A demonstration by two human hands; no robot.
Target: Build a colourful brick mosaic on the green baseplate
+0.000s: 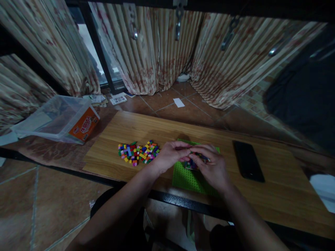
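Observation:
A green studded baseplate (pixel 193 181) lies on the wooden board, with a small multicoloured structure of toy bricks (pixel 190 165) on it. Over that structure my two hands meet. My left hand (pixel 171 154) comes from the left with its fingertips pinched together; whatever is between them is too small to make out. From the right, my right hand (pixel 212 166) curls its thumb and fingers round the upper part of the brick structure and covers much of it. Left of my hands, loose toy bricks (pixel 140 152) in many colours lie in a spread heap.
A black phone (pixel 248 161) lies right of the baseplate on the wooden board (pixel 136 123). A clear plastic bin (pixel 60 118) with an orange label stands at the left. White paper (pixel 324 190) is at the right edge. Curtains (pixel 157 52) hang behind.

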